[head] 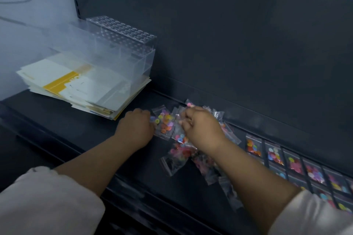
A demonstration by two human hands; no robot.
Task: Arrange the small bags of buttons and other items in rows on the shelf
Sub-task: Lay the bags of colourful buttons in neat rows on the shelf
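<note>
Now right hand (pixel 202 129) fingers (pixel 186 116) pinch clear bag (pixel 178 132); left hand (pixel 134 128) fingers curled against button bag (pixel 165 122) edge, grip unclear.

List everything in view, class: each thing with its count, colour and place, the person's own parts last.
shelf: one, dark grey, across the frame.
back panel: one, dark grey, behind it.
clear organiser: one, transparent, atop the paper stack.
paper stack: one, white and yellow, far left.
loose bags: one heap, clear with multicoloured buttons, centre.
rowed bags: many, same colours, right.
sleeves: two, pale, bottom corners.
left hand: one, at the heap's left edge, grip unclear.
right hand: one, pinching a loose bag.
</note>
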